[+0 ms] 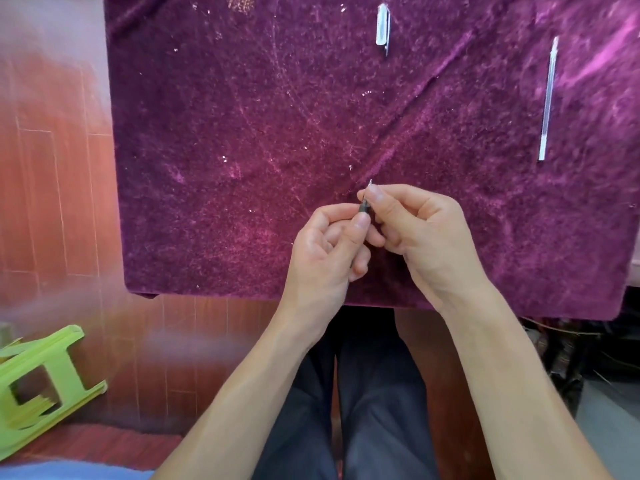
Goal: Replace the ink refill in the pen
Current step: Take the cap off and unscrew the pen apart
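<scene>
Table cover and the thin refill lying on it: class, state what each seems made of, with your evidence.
Table cover: likely velvet-like pile fabric, purple, softly sheened; brushed streaks and creases show. Refill: probably clear plastic, glossy; the slim tube looks pale and translucent.

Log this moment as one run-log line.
left hand: grips pen | right hand: pinches pen's tip end | cap, refill: apart on cloth

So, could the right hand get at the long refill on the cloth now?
Probably yes, once it lets go: the right hand pinches the pen. The refill lies alone on the cloth on that side, nothing between.
</scene>
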The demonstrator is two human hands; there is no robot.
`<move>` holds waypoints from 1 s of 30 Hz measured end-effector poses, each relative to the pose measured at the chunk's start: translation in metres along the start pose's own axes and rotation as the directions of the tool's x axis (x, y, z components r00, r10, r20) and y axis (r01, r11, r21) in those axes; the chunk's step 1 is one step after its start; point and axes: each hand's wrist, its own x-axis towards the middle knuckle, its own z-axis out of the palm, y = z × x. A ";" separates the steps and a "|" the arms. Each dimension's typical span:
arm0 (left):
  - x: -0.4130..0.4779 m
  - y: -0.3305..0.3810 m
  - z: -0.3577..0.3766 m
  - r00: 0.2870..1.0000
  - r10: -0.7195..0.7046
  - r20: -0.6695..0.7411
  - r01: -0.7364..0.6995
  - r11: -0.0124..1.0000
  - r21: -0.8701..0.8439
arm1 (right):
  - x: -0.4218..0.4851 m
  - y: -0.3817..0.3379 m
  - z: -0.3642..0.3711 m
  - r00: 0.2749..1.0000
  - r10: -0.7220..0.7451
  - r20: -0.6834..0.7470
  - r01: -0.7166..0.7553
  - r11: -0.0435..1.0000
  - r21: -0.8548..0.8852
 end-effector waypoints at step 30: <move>-0.004 0.007 -0.009 0.999 0.014 0.037 -0.014 1.000 0.015 | 0.007 -0.006 -0.007 0.993 0.010 0.116 -0.011 1.000 0.005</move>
